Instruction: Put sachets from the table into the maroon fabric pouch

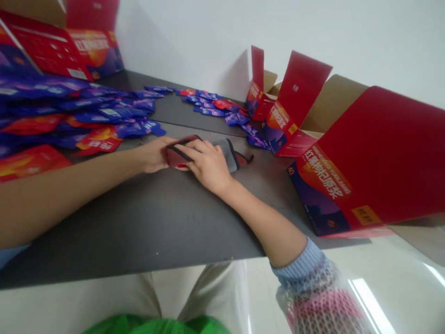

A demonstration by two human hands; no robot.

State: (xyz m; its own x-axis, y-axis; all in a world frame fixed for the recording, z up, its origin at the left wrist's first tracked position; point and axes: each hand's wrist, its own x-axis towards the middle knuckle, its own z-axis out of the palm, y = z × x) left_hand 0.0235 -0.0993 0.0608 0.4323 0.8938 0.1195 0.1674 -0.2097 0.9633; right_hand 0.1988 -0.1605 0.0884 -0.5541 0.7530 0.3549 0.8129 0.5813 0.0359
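Note:
Both hands rest on a small fabric pouch (232,155), grey with a dark red part and black trim, lying flat on the dark grey table (146,227). My left hand (155,155) holds the pouch's left end with the fingers curled around it. My right hand (206,164) lies on top of the pouch, fingers bent and pressing down, hiding its middle. A black strap end sticks out to the right of the pouch.
A heap of blue and red sachets (69,116) covers the table's left side; a line of them (215,106) runs along the back. Open red cartons (368,162) stand right, one (281,120) behind the pouch, another (79,46) at back left. White wall behind.

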